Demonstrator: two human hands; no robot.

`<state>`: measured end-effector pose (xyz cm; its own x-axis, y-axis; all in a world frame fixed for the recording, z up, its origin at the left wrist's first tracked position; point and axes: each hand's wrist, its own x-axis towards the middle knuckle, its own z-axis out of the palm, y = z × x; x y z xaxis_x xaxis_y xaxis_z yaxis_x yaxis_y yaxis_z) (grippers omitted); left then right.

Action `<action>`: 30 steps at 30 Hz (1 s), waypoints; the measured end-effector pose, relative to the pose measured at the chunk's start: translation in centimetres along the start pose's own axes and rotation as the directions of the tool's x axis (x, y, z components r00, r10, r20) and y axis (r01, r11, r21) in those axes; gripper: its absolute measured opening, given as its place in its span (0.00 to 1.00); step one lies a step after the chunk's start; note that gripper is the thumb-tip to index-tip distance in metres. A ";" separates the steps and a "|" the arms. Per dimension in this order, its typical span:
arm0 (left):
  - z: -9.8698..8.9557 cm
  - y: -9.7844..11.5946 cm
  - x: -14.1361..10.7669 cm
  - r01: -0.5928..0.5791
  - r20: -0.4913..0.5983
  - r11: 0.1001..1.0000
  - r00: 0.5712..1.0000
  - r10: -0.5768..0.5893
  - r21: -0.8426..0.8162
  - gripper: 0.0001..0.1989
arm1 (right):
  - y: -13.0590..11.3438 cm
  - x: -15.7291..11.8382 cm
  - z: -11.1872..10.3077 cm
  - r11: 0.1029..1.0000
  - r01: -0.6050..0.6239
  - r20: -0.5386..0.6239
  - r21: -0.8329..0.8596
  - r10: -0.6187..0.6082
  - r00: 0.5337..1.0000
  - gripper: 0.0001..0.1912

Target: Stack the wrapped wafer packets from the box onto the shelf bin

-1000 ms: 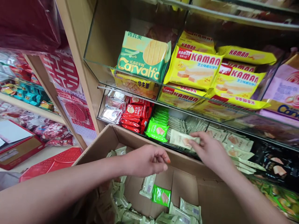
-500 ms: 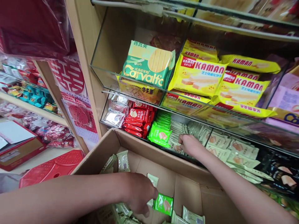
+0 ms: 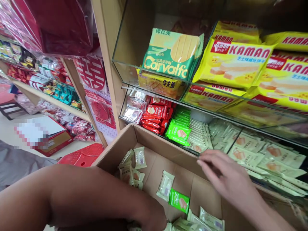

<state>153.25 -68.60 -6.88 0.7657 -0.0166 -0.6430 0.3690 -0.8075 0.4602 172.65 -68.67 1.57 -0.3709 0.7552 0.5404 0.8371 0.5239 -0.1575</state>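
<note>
Down in the cardboard box (image 3: 166, 159), my left hand (image 3: 152, 215) reaches among pale green snack packets (image 3: 186, 224); its fingers are hidden, so I cannot see whether they grip one. Just beyond it lie a bright green packet (image 3: 179, 200) and a single pale packet (image 3: 165, 185). My right hand (image 3: 222, 170) hovers over the box's far edge, beside the lower shelf. Its thumb and fingers are apart, with nothing visible between them. Closest to it on the shelf are a row of upright pale packets (image 3: 197, 134) and flat-lying pale packets (image 3: 245, 156).
Bright green packets (image 3: 179, 131), red packets (image 3: 156, 115) and silver packets (image 3: 134, 107) fill the lower shelf's left end. Above, a glass-fronted shelf holds a green wafer pack (image 3: 172, 54) and yellow packs (image 3: 237, 64). A red plastic stool (image 3: 83, 155) stands left of the box.
My right hand has drawn back from the upright pale packets toward me, and its fingers have spread. My left hand has moved lower and nearer in the box. The view has shifted.
</note>
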 end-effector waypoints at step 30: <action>-5.8 0.1 -1.9 -0.510 -0.572 0.312 0.805 -0.156 -0.802 0.20 | -3.4 -5.7 2.1 0.119 -0.720 0.599 0.684 0.472 0.647 0.17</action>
<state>154.90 -65.27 -2.06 0.8604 0.4500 -0.2392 0.1473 0.2296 0.9621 171.13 -73.96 -2.71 -0.0859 0.9717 -0.2202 0.0915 -0.2124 -0.9729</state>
